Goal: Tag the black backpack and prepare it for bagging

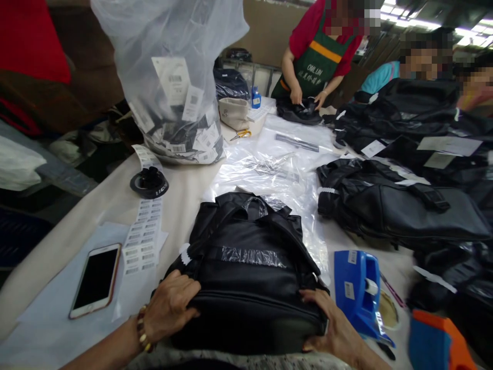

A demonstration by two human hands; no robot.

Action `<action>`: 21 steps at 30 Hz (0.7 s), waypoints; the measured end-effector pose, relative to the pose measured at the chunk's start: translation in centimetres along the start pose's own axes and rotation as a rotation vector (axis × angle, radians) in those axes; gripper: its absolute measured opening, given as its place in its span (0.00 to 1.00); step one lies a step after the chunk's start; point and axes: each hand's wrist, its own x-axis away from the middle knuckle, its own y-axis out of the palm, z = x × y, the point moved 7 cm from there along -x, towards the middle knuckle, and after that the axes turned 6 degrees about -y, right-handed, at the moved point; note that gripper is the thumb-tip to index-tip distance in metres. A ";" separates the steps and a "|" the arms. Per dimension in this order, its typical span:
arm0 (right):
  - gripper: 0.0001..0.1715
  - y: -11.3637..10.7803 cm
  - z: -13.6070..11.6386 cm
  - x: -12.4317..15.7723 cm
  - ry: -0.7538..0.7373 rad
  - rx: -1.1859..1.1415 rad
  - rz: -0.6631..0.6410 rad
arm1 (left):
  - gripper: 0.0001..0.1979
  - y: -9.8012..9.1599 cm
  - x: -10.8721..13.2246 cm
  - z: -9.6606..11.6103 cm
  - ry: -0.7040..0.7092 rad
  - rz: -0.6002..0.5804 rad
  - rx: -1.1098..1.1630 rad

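Note:
A black backpack point(246, 267) lies flat on the table in front of me, with a strip of clear tape across its middle. My left hand point(169, 308) grips its near left corner, fingers curled over the edge. My right hand point(333, 324) clasps its near right corner in the same way. Clear plastic bags point(277, 169) are spread on the table just beyond the backpack.
A phone point(96, 280) and barcode label sheets point(144, 236) lie to the left. A blue tape dispenser point(360, 293) stands at the right. A large clear bag of tags point(173, 82) rises behind. More black bags point(404, 205) pile up on the right, where other people work.

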 end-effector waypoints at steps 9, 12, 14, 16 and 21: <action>0.52 -3.0 -3.7 2.3 -0.047 0.268 -0.092 | 0.22 -0.4 3.8 0.6 0.149 -0.074 0.085; 0.46 -4.7 -6.7 1.6 -0.137 0.149 -0.149 | 0.22 0.0 3.8 0.4 0.075 -0.228 0.095; 0.45 -3.6 -7.8 0.1 -0.158 -0.036 -0.338 | 0.25 0.6 3.5 0.2 -0.024 -0.401 0.089; 0.47 -1.3 -7.9 -1.7 -0.106 -0.199 -0.560 | 0.32 1.3 3.1 -0.2 -0.155 -0.605 0.072; 0.44 1.9 -6.6 -5.3 0.032 -0.441 -0.748 | 0.33 2.9 1.7 -1.6 -0.412 -1.023 0.130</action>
